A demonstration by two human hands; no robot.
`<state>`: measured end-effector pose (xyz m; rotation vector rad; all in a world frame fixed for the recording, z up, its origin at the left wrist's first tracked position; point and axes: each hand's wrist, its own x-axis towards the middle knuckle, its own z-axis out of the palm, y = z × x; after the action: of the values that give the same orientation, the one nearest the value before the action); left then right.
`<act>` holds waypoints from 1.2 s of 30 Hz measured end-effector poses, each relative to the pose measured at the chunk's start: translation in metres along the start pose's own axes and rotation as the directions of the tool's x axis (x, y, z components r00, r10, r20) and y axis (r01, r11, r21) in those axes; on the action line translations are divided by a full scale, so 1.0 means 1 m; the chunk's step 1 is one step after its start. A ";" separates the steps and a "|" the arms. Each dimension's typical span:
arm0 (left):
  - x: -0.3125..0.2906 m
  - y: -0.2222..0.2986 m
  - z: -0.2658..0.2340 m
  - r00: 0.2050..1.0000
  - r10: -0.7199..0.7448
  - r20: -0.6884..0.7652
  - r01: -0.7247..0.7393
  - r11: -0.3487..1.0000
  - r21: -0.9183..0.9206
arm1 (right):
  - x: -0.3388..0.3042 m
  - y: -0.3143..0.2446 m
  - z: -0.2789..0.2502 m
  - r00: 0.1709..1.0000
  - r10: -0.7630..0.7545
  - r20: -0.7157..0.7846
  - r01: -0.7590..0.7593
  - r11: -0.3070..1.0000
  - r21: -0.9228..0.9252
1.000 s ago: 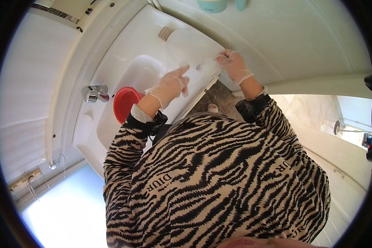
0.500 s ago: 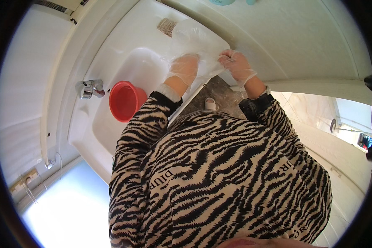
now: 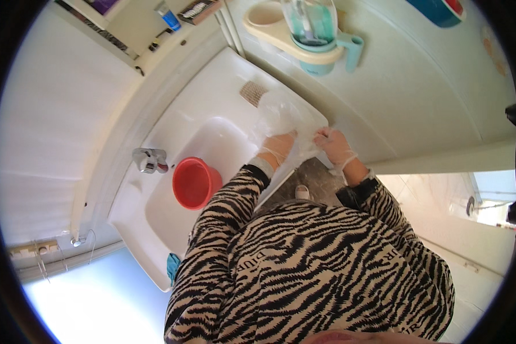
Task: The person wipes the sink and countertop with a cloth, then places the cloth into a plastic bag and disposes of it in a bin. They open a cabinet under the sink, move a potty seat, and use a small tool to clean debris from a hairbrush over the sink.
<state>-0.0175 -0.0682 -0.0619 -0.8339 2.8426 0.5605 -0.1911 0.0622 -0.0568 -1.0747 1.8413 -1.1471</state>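
Observation:
A crumpled clear plastic bag (image 3: 277,114) lies on the corner of the white washbasin (image 3: 183,112). My left hand (image 3: 280,144), in a thin see-through glove, is closed on the bag's near side, its fingertips partly hidden by the plastic. Just right of the basin's corner, my right hand (image 3: 334,144) wears a similar glove, loose at the wrist. Its fingers are pinched together at the bag's right edge. Beyond the left hand, a brown textured scrubbing pad (image 3: 252,93) touches or nearly touches the bag.
A red bucket (image 3: 196,183) stands in the basin beside a chrome tap (image 3: 149,160). Teal cloth (image 3: 172,267) hangs at the basin's near left edge. On the wall ahead, a cream holder (image 3: 281,40) carries a clear and teal cup (image 3: 311,26). A blue tube (image 3: 167,17) sits on a shelf.
The view has tilted up, bringing the wall holder, shelf and teal cloth into sight. Both hands stay at the plastic bag near the basin's corner, with little change in their grip.

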 end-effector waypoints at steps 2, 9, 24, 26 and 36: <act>-0.002 -0.001 0.001 1.000 0.004 -0.024 -0.004 1.000 0.003 | -0.001 0.004 0.002 1.000 -0.017 -0.010 0.017 1.000 0.002; 0.003 0.000 0.001 0.999 -0.007 -0.034 0.006 1.000 -0.030 | 0.005 0.008 0.005 0.999 0.047 0.018 -0.049 0.992 0.120; 0.002 0.013 -0.002 0.983 -0.152 -0.099 0.141 0.984 -0.110 | 0.004 0.008 0.000 0.997 -0.015 -0.079 0.016 1.000 0.010; -0.005 0.017 -0.015 0.985 -0.159 -0.063 0.125 0.922 -0.368 | 0.005 0.007 -0.006 0.995 -0.061 -0.085 0.051 0.992 -0.114; -0.073 0.046 -0.114 0.897 -0.252 0.364 0.398 0.099 -0.912 | 0.005 0.001 -0.008 0.992 0.039 -0.121 -0.046 0.998 -0.051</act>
<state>0.0165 -0.0396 0.0739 -1.4127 1.6486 2.3621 -0.1999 0.0606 -0.0551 -1.0107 1.9890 -1.1650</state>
